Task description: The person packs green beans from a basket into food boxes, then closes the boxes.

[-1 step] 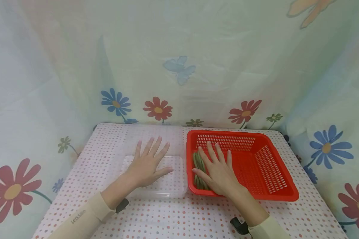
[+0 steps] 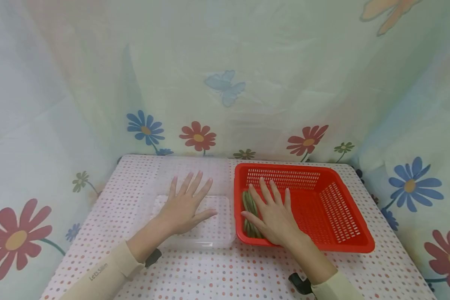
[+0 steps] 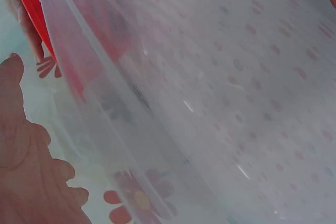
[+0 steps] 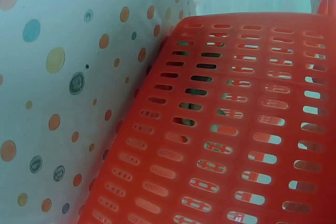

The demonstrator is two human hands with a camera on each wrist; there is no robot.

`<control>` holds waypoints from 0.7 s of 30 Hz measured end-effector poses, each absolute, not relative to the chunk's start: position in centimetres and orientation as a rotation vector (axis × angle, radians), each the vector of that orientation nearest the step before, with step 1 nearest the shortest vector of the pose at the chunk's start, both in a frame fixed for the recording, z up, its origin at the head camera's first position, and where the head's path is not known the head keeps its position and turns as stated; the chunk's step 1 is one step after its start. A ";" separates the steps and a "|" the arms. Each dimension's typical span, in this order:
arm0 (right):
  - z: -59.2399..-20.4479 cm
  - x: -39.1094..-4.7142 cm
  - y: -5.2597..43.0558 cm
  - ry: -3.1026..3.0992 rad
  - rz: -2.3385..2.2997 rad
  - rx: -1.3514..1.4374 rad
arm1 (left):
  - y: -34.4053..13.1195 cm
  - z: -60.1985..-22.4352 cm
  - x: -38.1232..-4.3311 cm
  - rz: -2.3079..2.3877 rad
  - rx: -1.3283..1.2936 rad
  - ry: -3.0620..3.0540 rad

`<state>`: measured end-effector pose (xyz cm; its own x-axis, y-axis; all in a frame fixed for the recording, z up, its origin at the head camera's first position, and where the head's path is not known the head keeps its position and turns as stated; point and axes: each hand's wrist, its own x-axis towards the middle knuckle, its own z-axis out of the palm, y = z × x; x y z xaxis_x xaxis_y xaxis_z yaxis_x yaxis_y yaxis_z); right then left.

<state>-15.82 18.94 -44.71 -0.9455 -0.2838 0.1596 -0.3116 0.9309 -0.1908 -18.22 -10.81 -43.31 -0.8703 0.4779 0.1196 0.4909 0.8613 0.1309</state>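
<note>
In the head view my left hand (image 2: pixel 187 208) is spread flat, fingers apart, above a clear plastic container (image 2: pixel 219 239). That hand (image 3: pixel 31 177) also shows at the left edge of the left wrist view, beside the container's clear wall (image 3: pixel 236 87). My right hand (image 2: pixel 275 216) is likewise spread, over the left part of a red plastic basket (image 2: pixel 345 248). Several green beans (image 2: pixel 248 204) lie inside the basket along its left wall, partly hidden by the right hand's fingers and thumb. Neither hand holds anything.
Container and basket stand side by side on a table with a dotted cloth (image 2: pixel 210 279). A curtain with flowers and butterflies (image 2: pixel 262 125) hangs behind and at both sides. In the right wrist view the basket's slotted wall (image 4: pixel 220 135) fills much of the frame.
</note>
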 end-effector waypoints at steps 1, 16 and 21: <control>-44.7 -15.8 19.0 -2.962 0.324 0.458 | -10.8 -43.3 -18.2 -0.239 -0.771 -2.945; -44.6 -15.6 18.8 -2.979 0.329 0.480 | -11.6 -43.5 -17.6 -0.222 -0.740 -2.925; -44.5 -15.6 19.0 -2.996 0.303 0.488 | -11.6 -43.6 -17.7 -0.237 -0.742 -2.935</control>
<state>-15.56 18.96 -44.50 -0.9449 -0.3043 0.1211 -0.3224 0.9293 -0.1804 -17.66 -11.62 -43.63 -0.8755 0.4628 0.1391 0.4792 0.8688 0.1249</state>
